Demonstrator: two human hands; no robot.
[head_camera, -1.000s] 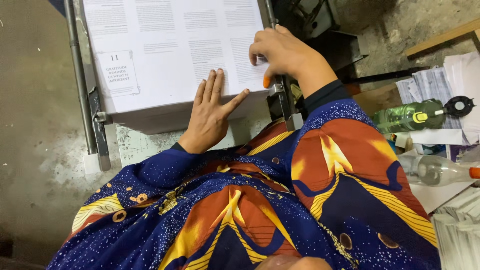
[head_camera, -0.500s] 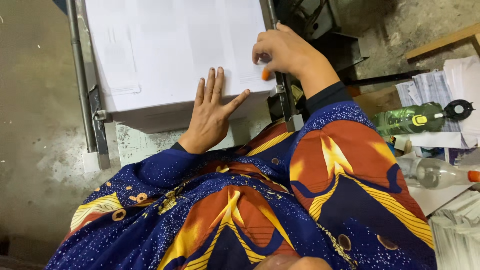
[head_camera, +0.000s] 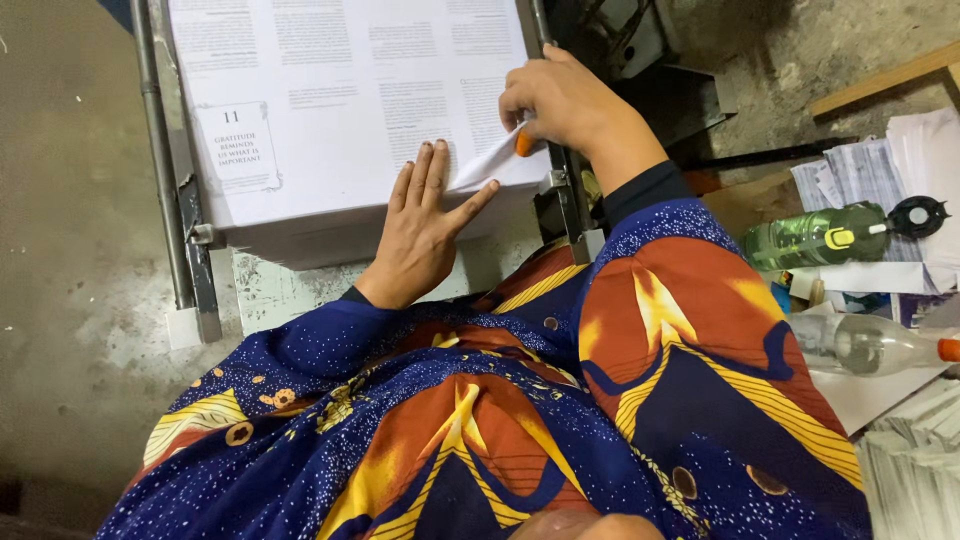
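Observation:
A thick stack of large printed sheets lies on a metal-framed stand in front of me. My left hand rests flat on the stack's near edge, fingers spread. My right hand is at the near right corner, pinching the top sheet's corner and lifting it; an orange cap shows on one fingertip. My sleeves are dark blue with orange and yellow pattern.
Metal rails run along the stand's left and right sides. To the right lie a green bottle, a clear bottle with an orange cap, and piles of printed paper. Grey concrete floor is on the left.
The top sheet has been turned away, exposing a printed sheet. My right hand now lifts the near right corner of it. The left hand stays flat on the stack.

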